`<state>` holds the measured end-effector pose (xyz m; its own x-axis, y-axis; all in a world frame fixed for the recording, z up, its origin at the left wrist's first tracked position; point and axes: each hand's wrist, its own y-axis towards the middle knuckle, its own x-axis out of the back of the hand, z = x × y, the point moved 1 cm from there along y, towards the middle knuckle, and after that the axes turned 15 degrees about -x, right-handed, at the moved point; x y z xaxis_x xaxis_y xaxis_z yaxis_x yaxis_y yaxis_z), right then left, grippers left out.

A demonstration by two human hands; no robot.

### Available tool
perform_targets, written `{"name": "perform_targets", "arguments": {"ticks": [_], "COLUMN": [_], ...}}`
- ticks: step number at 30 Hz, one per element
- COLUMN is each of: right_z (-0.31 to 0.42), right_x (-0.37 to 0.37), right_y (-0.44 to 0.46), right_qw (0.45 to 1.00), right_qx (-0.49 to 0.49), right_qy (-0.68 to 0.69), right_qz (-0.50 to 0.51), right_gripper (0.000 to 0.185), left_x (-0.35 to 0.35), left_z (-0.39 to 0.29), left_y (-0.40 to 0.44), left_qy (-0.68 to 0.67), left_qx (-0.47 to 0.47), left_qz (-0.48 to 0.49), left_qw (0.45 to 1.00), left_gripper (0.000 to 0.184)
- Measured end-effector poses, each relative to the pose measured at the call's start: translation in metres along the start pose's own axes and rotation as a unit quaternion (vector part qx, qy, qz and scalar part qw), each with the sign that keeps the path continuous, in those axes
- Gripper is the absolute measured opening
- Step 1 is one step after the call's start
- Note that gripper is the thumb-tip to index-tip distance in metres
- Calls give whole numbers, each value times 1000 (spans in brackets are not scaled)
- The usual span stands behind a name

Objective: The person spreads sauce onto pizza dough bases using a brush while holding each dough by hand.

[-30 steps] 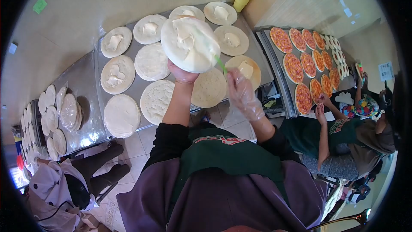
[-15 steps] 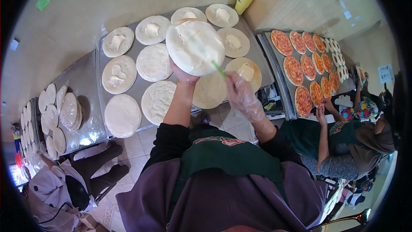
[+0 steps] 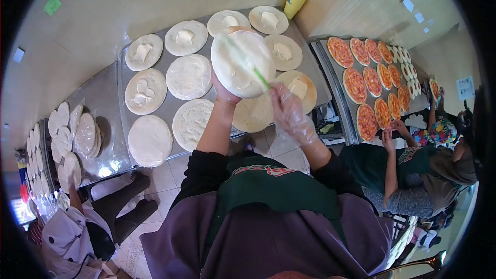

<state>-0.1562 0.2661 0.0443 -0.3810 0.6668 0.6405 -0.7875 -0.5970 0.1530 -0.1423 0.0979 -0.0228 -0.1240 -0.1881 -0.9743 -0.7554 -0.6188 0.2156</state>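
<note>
My left hand [image 3: 226,92] is closed under a pizza base [image 3: 248,54] and holds it up above the table, its white-spread face tilted toward me. In its clear plastic glove, my right hand [image 3: 292,113] grips the green handle of a spatula [image 3: 262,78]. The spatula's pale blade is blurred by motion and lies across the base's face. Around them on the metal table sit several more bases, some with a dollop of white spread, such as the base behind [image 3: 229,20]. A smoothly coated base [image 3: 188,77] lies to the left.
A yellow cup [image 3: 295,3] stands at the table's back right corner. Beyond it, a second metal table [image 3: 336,85] carries red-topped pizzas [image 3: 355,86], with a co-worker's hands [image 3: 393,130] beside them. Stacked and bagged bases [image 3: 88,135] are at left, near another person [image 3: 77,232].
The held base has shifted slightly right and down, and the spatula's blade has swept up and left over it. At left, a co-worker's hand has reached up to the stacked bases.
</note>
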Motion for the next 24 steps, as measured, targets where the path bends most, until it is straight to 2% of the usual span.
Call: {"name": "perform_targets", "arguments": {"ticks": [2, 5, 6, 7, 8, 9, 10, 11, 12, 14, 16, 18, 20, 24], "right_z": [-3, -11, -8, -7, -6, -4, -2, -2, -1, 3, 5, -5, -18, -25], "right_x": [0, -8, -10, -11, -9, -6, -5, -3, 0, 10, 28, 29, 21, -1], "right_y": [7, 5, -4, -13, -19, -26, -30, -30, -27, -20, -6, 0, -3, -30], "right_qw": [999, 997, 996, 992, 993, 991, 986, 986, 992, 994, 996, 995, 993, 999], "right_qx": [-22, 16, 69, 120, 118, 107, 94, 94, 100, 102, -89, -94, -96, 10], "right_qy": [-3, -49, -38, -27, -28, -59, -90, -89, -38, 13, 8, -27, -62, -33], "right_qz": [-42, -56, -35, -13, -13, 45, 104, 105, 66, 29, 18, -6, -29, 18], "right_gripper": [11, 12, 14, 15, 15, 16, 16, 16, 15, 14, 10, 10, 10, 12], "left_x": [-9, -3, 8, 19, 30, 25, 17, 9, 6, 0, 1, -2, -11, -11], "left_z": [2, 7, 6, 5, 6, 5, 3, 1, 0, -4, -4, -5, -6, -6], "left_y": [-4, -1, -2, -2, 0, 3, 8, 9, 8, 2, 4, 5, 7, 10], "left_qy": [132, 89, 90, 31, -30, -29, -11, 7, 7, -28, -4, 20, -21, 1], "left_qx": [-6, 23, 22, 49, 76, 76, 78, 80, 80, 49, 37, 26, 41, 38], "left_qz": [-15, -16, -16, 13, 43, 43, 3, -37, -37, 39, 12, -11, 0, -14], "left_qw": [991, 996, 996, 998, 996, 996, 997, 996, 996, 998, 999, 999, 999, 999], "left_gripper": [58, 56, 56, 55, 55, 55, 57, 59, 59, 54, 53, 52, 49, 48]}}
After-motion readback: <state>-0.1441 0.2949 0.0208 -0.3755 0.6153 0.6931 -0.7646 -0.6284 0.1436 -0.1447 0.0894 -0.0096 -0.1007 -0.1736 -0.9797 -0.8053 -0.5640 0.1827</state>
